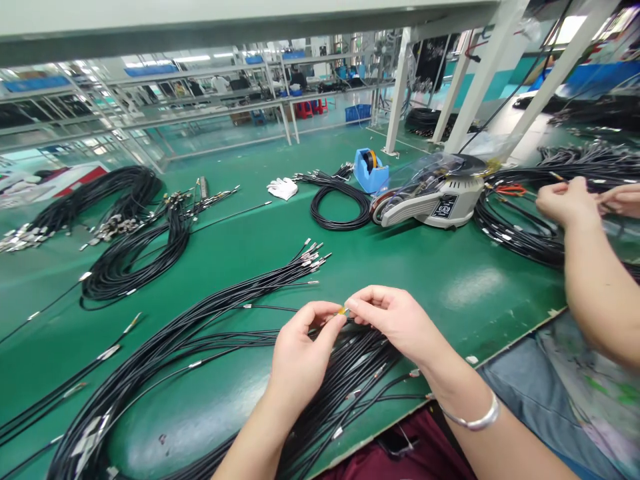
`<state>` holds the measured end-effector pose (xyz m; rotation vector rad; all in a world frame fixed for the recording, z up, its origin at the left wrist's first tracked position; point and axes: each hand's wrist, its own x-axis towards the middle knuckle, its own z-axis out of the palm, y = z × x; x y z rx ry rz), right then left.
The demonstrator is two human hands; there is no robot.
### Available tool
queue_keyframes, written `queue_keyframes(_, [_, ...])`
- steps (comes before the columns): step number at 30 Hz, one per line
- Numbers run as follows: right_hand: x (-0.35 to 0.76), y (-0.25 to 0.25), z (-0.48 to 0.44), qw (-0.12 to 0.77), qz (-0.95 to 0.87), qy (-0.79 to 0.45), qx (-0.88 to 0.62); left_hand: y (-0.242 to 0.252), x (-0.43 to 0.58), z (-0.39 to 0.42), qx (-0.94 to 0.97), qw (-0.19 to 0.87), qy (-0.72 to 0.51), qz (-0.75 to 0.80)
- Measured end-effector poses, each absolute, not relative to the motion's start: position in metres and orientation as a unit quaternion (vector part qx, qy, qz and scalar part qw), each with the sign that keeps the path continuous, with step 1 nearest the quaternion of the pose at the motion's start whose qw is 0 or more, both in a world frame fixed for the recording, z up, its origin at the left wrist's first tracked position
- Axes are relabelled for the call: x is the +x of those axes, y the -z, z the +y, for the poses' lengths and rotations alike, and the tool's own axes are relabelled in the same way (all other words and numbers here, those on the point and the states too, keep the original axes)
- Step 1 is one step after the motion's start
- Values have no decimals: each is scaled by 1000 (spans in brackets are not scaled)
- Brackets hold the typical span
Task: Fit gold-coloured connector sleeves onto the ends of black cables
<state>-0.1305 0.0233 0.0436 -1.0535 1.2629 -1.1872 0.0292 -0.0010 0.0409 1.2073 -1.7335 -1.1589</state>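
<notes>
Green bench: it spreads before us, black cables lying across it in long curves.
Left hand: we pinch a small yellow bit between thumb and forefinger.
Right hand: our thumb and forefinger close on the same bit from the other side, and a silver bracelet circles the wrist.
Yellow bit: between both sets of fingertips, just above the cables (too small for us to tell whether it is tape or a cable tip).
Cable ends: some with white tags, fanned out beyond our left hand.
Coil: farther back, between a white glove and a pale machine.
Dispenser: blue, with a roll in it, just behind the coil.
Co-worker: at our right, one hand raised over more black cables.
</notes>
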Motion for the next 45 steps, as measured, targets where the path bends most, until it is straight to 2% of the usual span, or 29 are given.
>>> queue_keyframes(4, [-135, -39, 31, 520, 510, 519, -447, -38, 29, 3, 413, 369, 298, -777])
queue_keyframes(10, [-134, -33, 36, 491, 512, 522, -474, -35, 30, -1, 363, 366, 256, -818])
queue_keyframes(13, [-134, -32, 39, 460, 550, 492, -494, -31, 29, 0, 347, 357, 196, -845])
queue_keyframes(21, [-145, -28, 36, 407, 625, 381, -546, -30, 35, 1, 372, 272, 135, -877])
queue_keyframes(24, [-147, -28, 30, 356, 650, 326, -588, -37, 50, -22, 400, 253, 50, -879])
queue_keyframes(28, [-147, -25, 28, 300, 639, 288, -647, -34, 60, -64, 421, 172, -33, -890])
queue_keyframes(32, [-158, -23, 35, 298, 628, 363, -620, -22, 59, -90, 406, 149, -43, -901])
queue_keyframes(39, [-224, -27, 32, 353, 609, 565, -431, -1, 71, -120, 393, 164, -41, -904])
queue_keyframes(42, [-264, -31, 14, 335, 579, 677, -306, -1, 72, -125, 405, 174, -23, -897])
queue_keyframes(45, [-302, -37, -13, 298, 568, 735, -222, -8, 71, -118, 457, 233, 31, -858])
